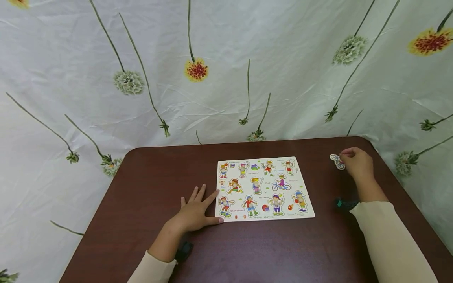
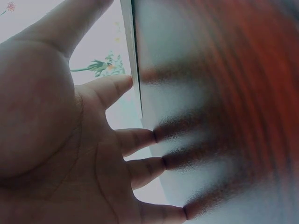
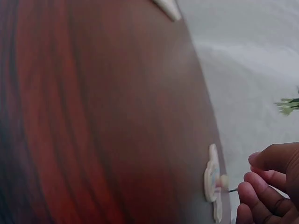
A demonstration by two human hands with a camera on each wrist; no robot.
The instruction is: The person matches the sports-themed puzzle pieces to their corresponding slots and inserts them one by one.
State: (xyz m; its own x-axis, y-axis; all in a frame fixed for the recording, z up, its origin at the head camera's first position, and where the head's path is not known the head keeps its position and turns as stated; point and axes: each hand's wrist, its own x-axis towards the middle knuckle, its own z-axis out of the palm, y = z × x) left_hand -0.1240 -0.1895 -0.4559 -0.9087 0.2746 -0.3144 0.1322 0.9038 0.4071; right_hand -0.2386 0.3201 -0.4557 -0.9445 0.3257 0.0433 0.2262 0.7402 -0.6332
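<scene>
A white wooden peg puzzle board point(image 1: 250, 208), printed with sports figures, lies flat on the table. My left hand point(image 1: 192, 212) rests at the board's left side, fingers spread; its thumb touches the near left corner and its index finger the left edge. Right of the board, my right hand point(image 1: 359, 163) is at a small flat puzzle piece point(image 1: 337, 162) with a pale rim. In the right wrist view, that piece point(image 3: 211, 179) lies on the table with its round knob point(image 3: 224, 181) up. The loosely curled fingers point(image 3: 254, 189) appear just apart from the knob.
The dark brown table point(image 1: 152, 188) has rounded far corners. A pale flowered cloth point(image 1: 219, 98) hangs behind it and at both sides. The right hand and its piece are near the table's far right corner. A dark band point(image 1: 184, 251) sits at the left wrist.
</scene>
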